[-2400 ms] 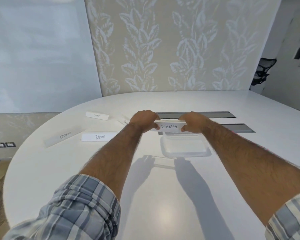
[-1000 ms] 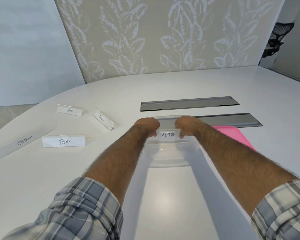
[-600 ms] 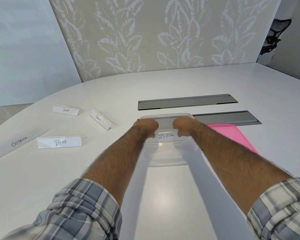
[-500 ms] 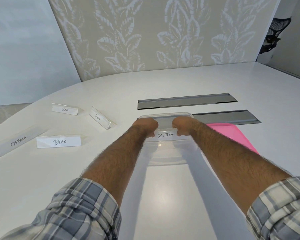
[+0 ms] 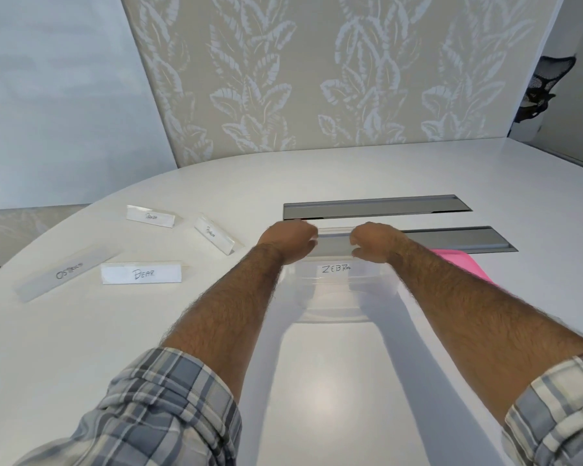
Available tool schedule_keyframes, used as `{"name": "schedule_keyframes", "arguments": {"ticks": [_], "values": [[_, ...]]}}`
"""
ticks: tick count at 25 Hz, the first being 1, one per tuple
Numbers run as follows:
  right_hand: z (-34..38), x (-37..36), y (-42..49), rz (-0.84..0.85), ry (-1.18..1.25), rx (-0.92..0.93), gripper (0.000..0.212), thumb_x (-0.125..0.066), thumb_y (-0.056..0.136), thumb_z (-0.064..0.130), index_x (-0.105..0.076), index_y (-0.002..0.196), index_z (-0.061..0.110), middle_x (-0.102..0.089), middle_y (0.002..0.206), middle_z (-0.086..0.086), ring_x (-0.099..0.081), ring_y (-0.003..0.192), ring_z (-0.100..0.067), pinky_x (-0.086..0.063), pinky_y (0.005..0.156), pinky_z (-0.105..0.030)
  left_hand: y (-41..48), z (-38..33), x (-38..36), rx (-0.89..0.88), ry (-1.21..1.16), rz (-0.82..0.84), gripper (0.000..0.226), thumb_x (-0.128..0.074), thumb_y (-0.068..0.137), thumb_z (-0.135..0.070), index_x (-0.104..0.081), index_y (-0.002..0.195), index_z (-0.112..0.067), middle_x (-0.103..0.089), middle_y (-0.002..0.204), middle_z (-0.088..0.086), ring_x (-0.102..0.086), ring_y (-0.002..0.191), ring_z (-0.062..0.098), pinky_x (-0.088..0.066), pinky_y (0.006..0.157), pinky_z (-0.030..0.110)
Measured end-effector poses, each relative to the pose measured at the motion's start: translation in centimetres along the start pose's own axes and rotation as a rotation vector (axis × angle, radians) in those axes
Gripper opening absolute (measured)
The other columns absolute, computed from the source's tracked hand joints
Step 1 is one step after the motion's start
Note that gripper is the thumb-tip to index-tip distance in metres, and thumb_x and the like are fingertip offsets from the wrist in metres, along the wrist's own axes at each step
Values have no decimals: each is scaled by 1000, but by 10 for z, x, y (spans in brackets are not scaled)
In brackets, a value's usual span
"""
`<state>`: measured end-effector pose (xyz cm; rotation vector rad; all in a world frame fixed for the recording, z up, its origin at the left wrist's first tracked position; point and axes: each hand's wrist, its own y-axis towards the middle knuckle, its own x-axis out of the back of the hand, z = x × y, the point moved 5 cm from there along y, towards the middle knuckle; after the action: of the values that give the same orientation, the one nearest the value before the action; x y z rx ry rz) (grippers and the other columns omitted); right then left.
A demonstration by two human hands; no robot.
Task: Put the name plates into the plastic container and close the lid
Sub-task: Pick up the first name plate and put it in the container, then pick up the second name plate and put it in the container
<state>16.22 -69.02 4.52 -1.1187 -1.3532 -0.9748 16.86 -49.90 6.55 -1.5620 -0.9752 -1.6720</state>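
A clear plastic container stands open on the white table. Inside it, against the far wall, sits the ZEBRA name plate. My left hand and my right hand are curled over the plate's two upper ends, with the fingertips hidden. A pink lid lies flat just right of the container, partly behind my right forearm. To the left lie the BEAR plate, the OSTRICH plate and two smaller plates.
Two grey recessed slots run across the table behind the container. A leaf-patterned wall stands beyond the table's curved far edge. A black office chair shows at the far right.
Both hands carried the ZEBRA plate down into the container. Over the last half second the plate has sat slightly lower relative to my hands, and the view shifted a little.
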Motion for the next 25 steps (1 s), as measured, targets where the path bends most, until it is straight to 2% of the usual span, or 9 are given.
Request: {"name": "schedule_keyframes", "arguments": {"ticks": [3, 8, 12, 18, 25], "values": [[15, 22, -4, -102, 40, -23, 41, -53, 92, 41, -58, 127, 20, -60, 131, -1, -55, 120, -22, -45, 97, -36, -29, 25, 37, -15, 64, -193, 31, -45, 100, -29, -64, 120, -18, -67, 121, 1, -64, 104, 29, -53, 84, 39], [71, 60, -3, -195, 110, -3, 61, -42, 92, 63, -48, 134, 18, -55, 131, -5, -57, 116, -29, -47, 92, -41, -93, 107, 71, 70, 73, -273, 38, -50, 99, -29, -60, 132, -15, -61, 136, 3, -58, 122, 26, -42, 102, 35], [135, 81, 6, -224, 176, 30, 73, -39, 91, 68, -36, 145, 20, -47, 142, -7, -51, 124, -30, -44, 96, -45, -154, 180, 71, 164, 55, -263, 43, -52, 98, -33, -57, 137, -13, -57, 141, 6, -52, 130, 25, -38, 109, 35], [252, 93, 41, -220, 118, 117, 70, -33, 93, 67, -39, 140, 15, -48, 141, -9, -49, 124, -32, -44, 98, -45, -227, 292, 56, 290, 35, -183, 53, -45, 101, -44, -47, 146, -16, -41, 156, 3, -38, 143, 20, -28, 116, 34], [351, 81, 81, -190, 162, 127, 61, -26, 99, 59, -41, 139, 15, -48, 142, -8, -48, 127, -31, -42, 101, -44, -254, 375, 29, 312, -47, -104, 58, -44, 101, -49, -41, 151, -19, -33, 161, 0, -29, 147, 17, -20, 118, 33]]}}
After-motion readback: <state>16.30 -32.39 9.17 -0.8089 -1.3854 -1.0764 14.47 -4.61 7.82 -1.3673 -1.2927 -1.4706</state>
